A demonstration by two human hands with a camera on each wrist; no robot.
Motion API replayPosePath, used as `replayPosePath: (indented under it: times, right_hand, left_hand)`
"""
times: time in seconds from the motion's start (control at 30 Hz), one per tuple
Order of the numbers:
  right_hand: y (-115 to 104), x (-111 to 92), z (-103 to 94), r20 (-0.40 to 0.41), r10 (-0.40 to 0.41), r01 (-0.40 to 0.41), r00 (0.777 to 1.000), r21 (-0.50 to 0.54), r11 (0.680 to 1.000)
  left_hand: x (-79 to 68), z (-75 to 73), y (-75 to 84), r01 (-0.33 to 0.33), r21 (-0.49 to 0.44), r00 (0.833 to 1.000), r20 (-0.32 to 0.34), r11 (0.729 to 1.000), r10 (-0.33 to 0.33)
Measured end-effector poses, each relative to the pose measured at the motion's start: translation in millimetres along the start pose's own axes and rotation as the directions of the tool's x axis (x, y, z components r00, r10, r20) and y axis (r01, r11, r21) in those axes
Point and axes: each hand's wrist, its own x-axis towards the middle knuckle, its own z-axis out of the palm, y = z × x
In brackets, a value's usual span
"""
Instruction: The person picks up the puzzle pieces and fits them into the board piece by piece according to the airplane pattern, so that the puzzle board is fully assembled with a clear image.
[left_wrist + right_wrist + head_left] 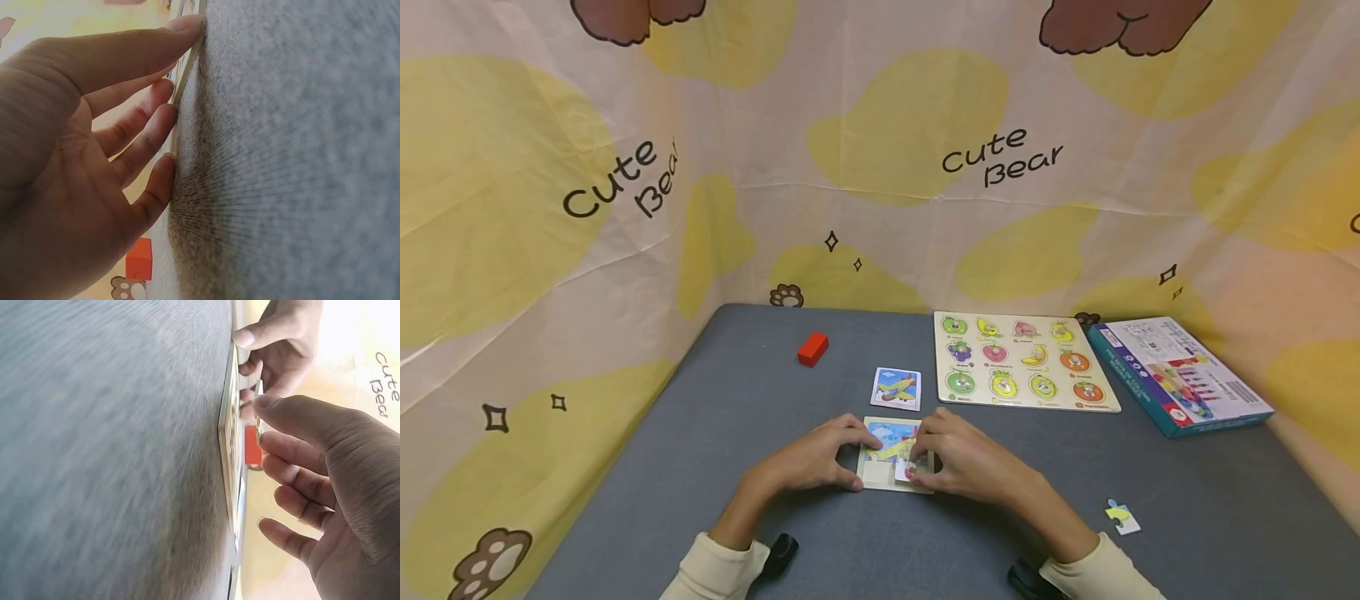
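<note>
Pinching a small white puzzle piece (904,472) over the lower right part of a thin, pale rectangular puzzle board (876,477), the right hand (964,460) shows in the head view with thumb and fingertips together on it. The left hand (812,457) keeps thumb and fingers apart, thumb at the board's near left corner, a fingertip on its aeroplane picture. Just beyond the board's far edge lies a square card with a yellow aeroplane (897,389); farther right, a cream fruit-picture board (1015,395) sits beside a teal-and-white cardboard box (1187,375). Grey tabletop (737,375) stretches left towards a red rectangular block (813,349), and right towards a loose blue-and-yellow puzzle piece (1122,517). Both forearms angle inward from cream sleeves.

From the left wrist, the straight thumb meets the board's edge; the other fingers curve gently, spread, near the grey surface.

From the right wrist, the white piece stands edge-on between thumb and index finger, raised above the board, while the remaining fingers fan out, loosely bent. The board's corner points towards the bare grey surface.
</note>
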Motion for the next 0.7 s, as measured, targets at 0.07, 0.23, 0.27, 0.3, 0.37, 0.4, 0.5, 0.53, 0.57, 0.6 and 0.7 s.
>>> replayPosePath:
  times: [0.07,0.23,0.27,0.3,0.37,0.4,0.5,0.53,0.57,0.6,0.7]
  right_hand:
    - [-2,5,2.7,-0.004,-0.016,0.016,1.000,0.004,1.000]
    - [-5,17,9.6,-0.008,-0.052,0.053,0.999,0.009,0.999]
    - [-6,20,10.7,-0.009,-0.060,0.060,0.998,0.008,0.998]
    - [-6,22,12.0,-0.011,-0.068,0.068,0.998,0.006,0.998]
    - [-7,26,14.1,-0.018,-0.086,0.086,0.996,-0.002,0.996]
    - [-8,28,15.0,-0.020,-0.093,0.092,0.996,-0.009,0.996]
    - [-10,32,16.9,-0.013,-0.097,0.097,0.995,-0.028,0.995]
    - [-10,33,17.8,-0.010,-0.095,0.095,0.995,-0.036,0.995]
    - [-10,34,18.4,-0.004,-0.092,0.092,0.996,-0.043,0.995]
    - [-11,35,19.3,0.002,-0.084,0.084,0.996,-0.049,0.995]
    - [-12,36,22.0,0.012,-0.069,0.070,0.998,-0.062,0.996]
  left_hand:
    - [-0.2,0.1,-0.5,-0.003,-0.003,1.000,-0.001,1.000,0.003]
    - [-0.6,0.5,-1.0,-0.015,-0.007,1.000,-0.008,1.000,0.015]
    - [-0.7,0.6,-0.9,-0.018,-0.007,1.000,-0.011,1.000,0.017]
    - [-0.8,0.7,-0.8,-0.021,-0.007,1.000,-0.012,1.000,0.021]
    - [-1.1,0.7,-0.8,-0.023,-0.008,1.000,-0.015,1.000,0.023]
    - [-1.2,0.8,-0.8,-0.025,-0.008,1.000,-0.016,1.000,0.025]
    - [-1.6,0.7,-1.2,-0.025,-0.012,1.000,-0.015,1.000,0.025]
    - [-1.7,0.7,-1.6,-0.026,-0.014,1.000,-0.015,1.000,0.026]
    - [-1.7,0.6,-1.8,-0.026,-0.015,1.000,-0.014,1.000,0.026]
    - [-1.7,0.4,-2.0,-0.026,-0.016,1.000,-0.013,1.000,0.026]
    - [-1.8,0.2,-2.3,-0.026,-0.020,1.000,-0.012,0.999,0.026]
